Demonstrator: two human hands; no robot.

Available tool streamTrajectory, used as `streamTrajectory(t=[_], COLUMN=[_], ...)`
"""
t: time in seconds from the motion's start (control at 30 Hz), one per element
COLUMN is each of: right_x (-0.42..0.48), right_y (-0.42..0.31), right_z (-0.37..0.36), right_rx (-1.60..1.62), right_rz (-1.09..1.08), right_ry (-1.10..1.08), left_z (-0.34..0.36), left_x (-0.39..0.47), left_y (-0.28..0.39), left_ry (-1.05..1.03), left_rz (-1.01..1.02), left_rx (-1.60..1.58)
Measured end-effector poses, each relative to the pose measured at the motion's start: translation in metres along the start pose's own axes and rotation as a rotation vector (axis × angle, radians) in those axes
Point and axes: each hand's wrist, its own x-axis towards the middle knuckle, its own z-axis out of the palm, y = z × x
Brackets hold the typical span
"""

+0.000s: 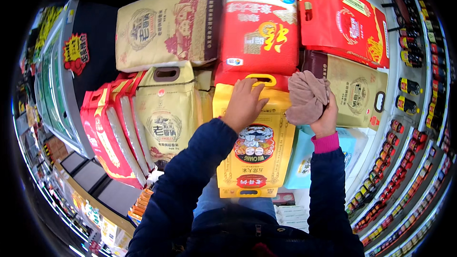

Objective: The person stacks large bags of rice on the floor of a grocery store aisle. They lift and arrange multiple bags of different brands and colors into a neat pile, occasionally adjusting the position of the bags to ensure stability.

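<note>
My left hand rests on the upper part of a yellow rice bag, its fingertips close to the bag's yellow plastic handle. The fingers are a little apart and hold nothing. In my right hand is a bunched, twisted mauve cloth, held just right of the yellow bag. A red rice bag lies flat beyond the yellow one. Under the cloth and to its right is a beige rice bag with a dark handle. The cloth hides part of that bag.
More beige rice bags lie and stand on the left, beside upright red bags. Another red bag lies at the far right. Shelves of sauce bottles line the right side. A light-blue package sits beside the yellow bag.
</note>
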Motion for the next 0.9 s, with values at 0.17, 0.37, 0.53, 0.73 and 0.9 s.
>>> streamTrajectory(t=[0.17,0.37,0.53,0.73,0.9], right_x=[-0.013,-0.067,-0.069,-0.051,-0.014], right_y=[0.024,0.083,0.169,0.307,0.338], right_z=[0.028,0.095,0.149,0.145,0.16], right_rx=[-0.214,-0.335,-1.018,-2.028,-2.176], right_rz=[-0.005,0.265,0.164,-0.693,-0.843], right_ry=[0.038,-0.151,-0.73,-0.825,-0.725], left_z=[-0.04,-0.078,-0.107,-0.105,-0.108], left_x=[-0.08,-0.193,-0.262,-0.272,-0.285], left_y=[0.005,-0.026,-0.062,-0.097,-0.1], left_ry=[0.128,0.126,0.085,0.027,0.012], left_rz=[-0.159,-0.469,-0.777,-0.958,-0.948], left_rx=[0.01,0.188,0.388,0.342,0.244])
